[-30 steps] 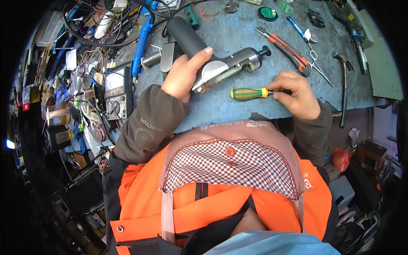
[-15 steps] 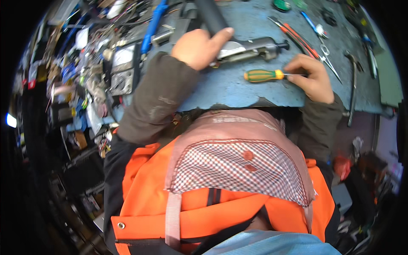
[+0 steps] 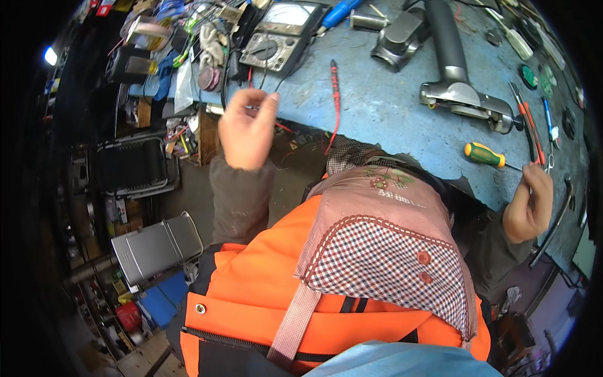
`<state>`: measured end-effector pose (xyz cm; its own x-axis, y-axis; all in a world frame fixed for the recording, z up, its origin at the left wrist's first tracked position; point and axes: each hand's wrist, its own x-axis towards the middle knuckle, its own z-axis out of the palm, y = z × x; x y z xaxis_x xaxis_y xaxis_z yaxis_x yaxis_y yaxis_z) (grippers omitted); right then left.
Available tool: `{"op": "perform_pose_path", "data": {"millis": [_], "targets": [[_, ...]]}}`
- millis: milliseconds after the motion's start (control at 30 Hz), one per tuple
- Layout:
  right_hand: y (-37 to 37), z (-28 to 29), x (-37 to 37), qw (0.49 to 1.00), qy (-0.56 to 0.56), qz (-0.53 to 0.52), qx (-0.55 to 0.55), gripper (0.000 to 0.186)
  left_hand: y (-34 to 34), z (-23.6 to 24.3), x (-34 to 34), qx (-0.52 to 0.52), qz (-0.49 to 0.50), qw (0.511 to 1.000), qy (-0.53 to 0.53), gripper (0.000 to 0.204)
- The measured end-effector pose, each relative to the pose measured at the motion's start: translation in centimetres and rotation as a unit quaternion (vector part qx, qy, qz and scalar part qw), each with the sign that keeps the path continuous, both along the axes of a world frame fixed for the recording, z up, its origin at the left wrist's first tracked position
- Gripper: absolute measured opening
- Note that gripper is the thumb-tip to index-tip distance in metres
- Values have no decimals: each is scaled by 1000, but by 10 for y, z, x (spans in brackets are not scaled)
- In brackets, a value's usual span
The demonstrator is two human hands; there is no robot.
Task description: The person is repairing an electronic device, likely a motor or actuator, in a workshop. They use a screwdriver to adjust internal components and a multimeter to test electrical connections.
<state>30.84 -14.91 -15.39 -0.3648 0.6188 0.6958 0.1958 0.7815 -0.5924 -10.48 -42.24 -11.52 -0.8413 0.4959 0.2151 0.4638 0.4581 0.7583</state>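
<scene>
My left hand (image 3: 248, 132) is over the bench's front edge, just below an analog multimeter (image 3: 273, 47). Its fingers and thumb curl closed beside the meter's thin leads; what lies between them is hidden. A red test probe (image 3: 335, 85) lies on the bench to its right, its lead hanging over the edge. My right hand (image 3: 529, 204) is at the right, fingertips pinched at the shaft end of a screwdriver (image 3: 483, 154) with a green and yellow handle. A grey long-handled power tool (image 3: 451, 69) lies between the hands, touched by neither.
Past the screwdriver lie red-handled pliers (image 3: 532, 129), scissors (image 3: 550, 162) and a blue pen-like tool (image 3: 548, 116). A grey metal housing part (image 3: 400, 39) sits behind the probe. Clutter, including a glove (image 3: 213, 45), crowds the left end of the bench (image 3: 377, 103). A silver case (image 3: 154, 250) stands lower left.
The view has turned left, bringing the multimeter and red probe into sight. My left hand has let go of the grey power tool and moved left. My right hand has slid toward the screwdriver's tip.
</scene>
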Motion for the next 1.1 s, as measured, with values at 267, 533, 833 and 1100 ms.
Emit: {"op": "perform_pose_path", "data": {"millis": [267,533,833,1100], "targets": [[-65,12,-95,966,-51,255,-9,30,-11,-12,-20,-80,-44,983,160,28],[-85,7,-148,935,-118,330,-61,28,50,-28,27,-231,-194,951,66,44],[-103,-7,-199,918,-136,363,-78,35,21,-8,65,36,-484,866,-118,10],[-83,-29,-174,642,234,348,-641,22,-56,-118,11,165,106,962,-192,24]]}}
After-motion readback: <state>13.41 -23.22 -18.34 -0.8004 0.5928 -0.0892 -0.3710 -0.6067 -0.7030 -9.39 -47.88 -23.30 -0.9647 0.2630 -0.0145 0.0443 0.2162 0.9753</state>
